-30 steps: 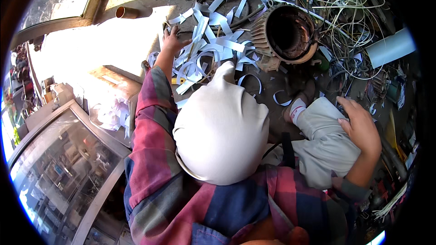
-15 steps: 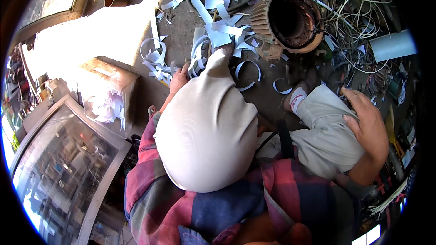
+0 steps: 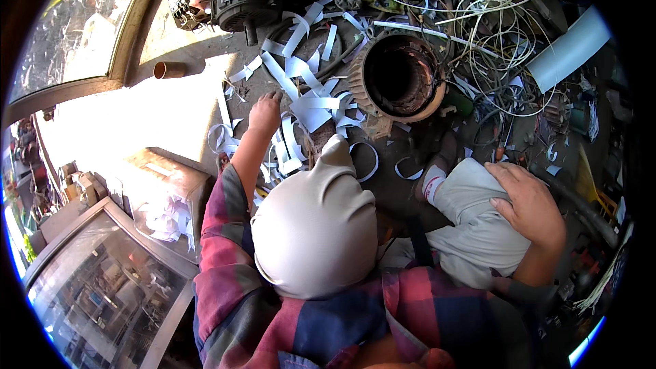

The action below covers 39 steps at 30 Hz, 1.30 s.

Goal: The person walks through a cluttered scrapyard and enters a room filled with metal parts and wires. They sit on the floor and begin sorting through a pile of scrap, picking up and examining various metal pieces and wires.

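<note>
White paper strips [image 3: 311, 106] lie scattered in a loose heap on the dusty floor, in the middle of the scene and just left of the round motor stator [image 3: 400, 76]. They look light, thin and springy, curling into loops; they would likely crease or tear if gripped hard, and are probably best taken flat near an end or across a loop. The left hand [image 3: 265, 113] reaches into the left edge of the heap, fingers loosely together and pointing away, touching the strips; whether it pinches one I cannot tell. The right hand [image 3: 529, 201] rests flat on the grey-trousered knee [image 3: 475, 225], fingers gently spread. Farther right lies tangled wire [image 3: 499, 20] and a pale plastic pipe [image 3: 570, 48]; a copper tube [image 3: 171, 69] lies far left.
</note>
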{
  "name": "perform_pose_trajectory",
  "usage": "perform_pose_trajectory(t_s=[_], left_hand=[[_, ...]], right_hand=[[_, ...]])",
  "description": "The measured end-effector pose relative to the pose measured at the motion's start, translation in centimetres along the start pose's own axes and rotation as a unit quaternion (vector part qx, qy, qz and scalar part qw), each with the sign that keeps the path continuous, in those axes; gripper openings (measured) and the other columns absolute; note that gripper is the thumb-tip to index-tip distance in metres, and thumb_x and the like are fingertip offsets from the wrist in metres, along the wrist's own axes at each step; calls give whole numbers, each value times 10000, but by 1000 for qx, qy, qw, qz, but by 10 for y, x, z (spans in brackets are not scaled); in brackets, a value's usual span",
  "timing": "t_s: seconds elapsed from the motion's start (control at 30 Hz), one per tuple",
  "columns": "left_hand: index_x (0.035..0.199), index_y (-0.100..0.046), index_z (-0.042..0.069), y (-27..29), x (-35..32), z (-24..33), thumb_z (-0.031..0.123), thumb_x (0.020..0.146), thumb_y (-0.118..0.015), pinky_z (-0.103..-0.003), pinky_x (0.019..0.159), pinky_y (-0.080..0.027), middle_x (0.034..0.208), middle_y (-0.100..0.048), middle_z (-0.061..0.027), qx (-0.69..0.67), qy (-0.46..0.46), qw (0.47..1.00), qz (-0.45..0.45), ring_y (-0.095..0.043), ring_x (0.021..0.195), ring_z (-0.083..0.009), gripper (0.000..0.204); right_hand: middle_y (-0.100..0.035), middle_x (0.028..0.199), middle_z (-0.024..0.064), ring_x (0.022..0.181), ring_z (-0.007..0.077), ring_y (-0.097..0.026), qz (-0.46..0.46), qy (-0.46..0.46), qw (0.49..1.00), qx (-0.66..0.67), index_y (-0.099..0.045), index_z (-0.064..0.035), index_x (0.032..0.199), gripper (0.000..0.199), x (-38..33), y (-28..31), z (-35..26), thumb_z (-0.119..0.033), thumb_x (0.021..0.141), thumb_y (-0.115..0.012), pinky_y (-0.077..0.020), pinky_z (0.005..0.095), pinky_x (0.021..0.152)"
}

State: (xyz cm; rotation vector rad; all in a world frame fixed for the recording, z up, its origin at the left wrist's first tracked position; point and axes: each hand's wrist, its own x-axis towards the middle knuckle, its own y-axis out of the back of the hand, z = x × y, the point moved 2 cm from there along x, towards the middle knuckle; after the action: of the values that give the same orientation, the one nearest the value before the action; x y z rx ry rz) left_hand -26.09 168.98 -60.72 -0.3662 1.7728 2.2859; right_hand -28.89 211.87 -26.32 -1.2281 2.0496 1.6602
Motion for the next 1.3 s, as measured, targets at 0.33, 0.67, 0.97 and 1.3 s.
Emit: perform_pose_trajectory(t_s=[0.33, 0.67, 0.97, 1.3], left_hand=[[986, -600, 146, -24, 77, 10, 159, 787, -504, -512, 930, -325, 998, -588, -21, 178, -81, 981, 10, -504, 1042, -233, 221], [1036, -640, 148, -43, -2, 23, 446, 604, -735, -389, 922, -406, 1048, -578, -98, 73, -34, 991, -106, -497, 1073, -290, 534], [968, -647, 84, -138, -66, -67, 265, 752, -585, -404, 851, -446, 991, -593, -149, -108, 55, 993, -15, -554, 950, -334, 289], [967, -662, 65, -88, -189, -64, 450, 621, -726, -385, 803, -492, 976, -647, -144, 97, 138, 932, -322, -608, 947, -299, 522]], right_hand=[[-539, 1105, 154, 1007, 338, -516, 43, -12, 999, 20, -487, -35, 1191, 519, -14, 6, 23, -102, 706, -659, -411, 399, 863], [-551, 1096, 140, 1017, 309, -524, 73, 74, 995, 4, -491, -23, 1172, 493, -34, 4, 22, -117, 717, -655, -426, 380, 861], [-554, 1094, 173, 986, 364, -530, 102, 103, 989, 28, -490, -10, 1182, 482, -60, -6, 24, -118, 736, -639, -434, 397, 853], [-561, 1077, 157, 1002, 324, -534, 117, 84, 989, -15, -487, -22, 1192, 460, -80, -21, 17, -146, 770, -622, -437, 387, 858]])
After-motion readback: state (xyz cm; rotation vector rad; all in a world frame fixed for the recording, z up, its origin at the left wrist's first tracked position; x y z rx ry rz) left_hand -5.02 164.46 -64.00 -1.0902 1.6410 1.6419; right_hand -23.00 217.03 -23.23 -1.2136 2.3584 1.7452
